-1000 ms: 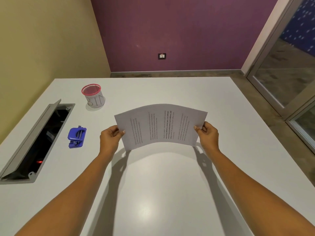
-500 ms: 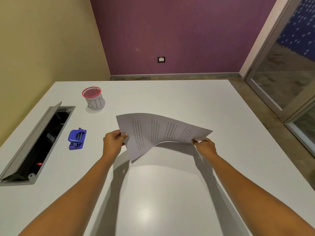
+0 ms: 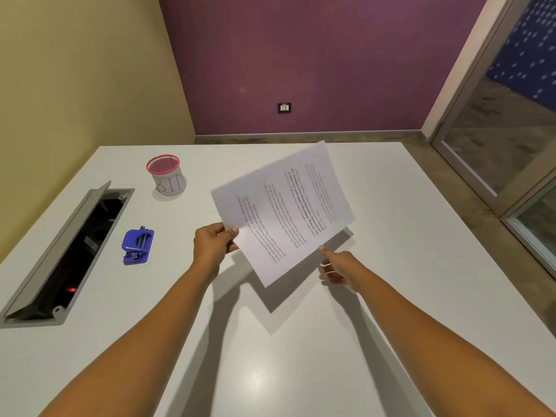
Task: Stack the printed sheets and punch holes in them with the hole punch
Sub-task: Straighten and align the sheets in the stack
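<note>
The printed sheets (image 3: 282,212) are held in the air over the middle of the white bench (image 3: 301,356), just right of the frame's centre. They are tilted, with the far corner raised toward the purple wall and the near corner pointing down toward the bench, and they cast a dark shadow on the surface below. Lines of print run across the upper face.

The left hand (image 3: 212,246) pinches the sheets at their left edge, with the thumb on top and the curled fingers underneath. The right hand (image 3: 338,267) sits low at the sheets' lower right edge with its fingers loosely stretched out, gripping nothing. Its forefinger tip reaches the paper's edge, though I cannot tell whether it actually touches.

The blue hole punch (image 3: 137,246) lies on the bench at the left of the frame, well apart from the sheets and from both hands. Beyond it, toward the upper left, stands a mesh cup (image 3: 167,175) with a pink rim and a paper label. Along the left edge of the bench a grey cable hatch (image 3: 60,254) stands open, with a small red light showing inside.
</note>
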`<state>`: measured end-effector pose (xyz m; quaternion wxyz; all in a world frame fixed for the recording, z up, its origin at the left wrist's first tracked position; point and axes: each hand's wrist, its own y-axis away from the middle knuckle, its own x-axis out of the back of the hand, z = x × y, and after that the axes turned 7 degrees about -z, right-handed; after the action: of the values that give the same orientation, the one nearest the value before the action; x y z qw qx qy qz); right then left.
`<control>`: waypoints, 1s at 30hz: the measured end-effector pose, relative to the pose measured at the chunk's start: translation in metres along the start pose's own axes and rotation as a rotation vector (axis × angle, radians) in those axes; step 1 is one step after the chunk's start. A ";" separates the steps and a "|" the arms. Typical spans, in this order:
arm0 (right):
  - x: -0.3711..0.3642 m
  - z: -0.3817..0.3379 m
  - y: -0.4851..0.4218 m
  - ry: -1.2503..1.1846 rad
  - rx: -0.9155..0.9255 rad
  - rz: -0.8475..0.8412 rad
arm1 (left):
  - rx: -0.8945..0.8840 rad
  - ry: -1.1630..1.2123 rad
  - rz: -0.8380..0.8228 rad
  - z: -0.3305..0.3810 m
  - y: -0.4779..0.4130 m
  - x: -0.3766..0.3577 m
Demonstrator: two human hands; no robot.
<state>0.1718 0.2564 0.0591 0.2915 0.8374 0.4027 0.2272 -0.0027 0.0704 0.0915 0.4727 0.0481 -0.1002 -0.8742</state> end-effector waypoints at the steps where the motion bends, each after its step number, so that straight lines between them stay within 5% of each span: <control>1: -0.003 -0.002 0.002 -0.077 -0.007 -0.045 | 0.001 0.017 0.002 0.000 0.000 -0.001; 6: -0.016 -0.014 0.004 -0.308 0.050 -0.165 | 0.018 0.074 0.026 -0.003 0.004 -0.005; 14: -0.023 -0.028 0.000 -0.537 0.189 -0.047 | 0.052 0.202 -0.015 -0.005 0.013 -0.009; 24: -0.010 -0.026 0.004 -0.059 0.250 0.069 | 0.189 0.197 0.057 -0.005 0.010 0.008; 30: -0.003 -0.037 0.012 0.134 0.406 0.169 | 0.270 0.066 -0.098 0.000 0.004 0.013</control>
<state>0.1541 0.2593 0.0934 0.0697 0.8926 0.3871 0.2204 -0.0072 0.0573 0.0927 0.4217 0.1451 -0.1989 -0.8727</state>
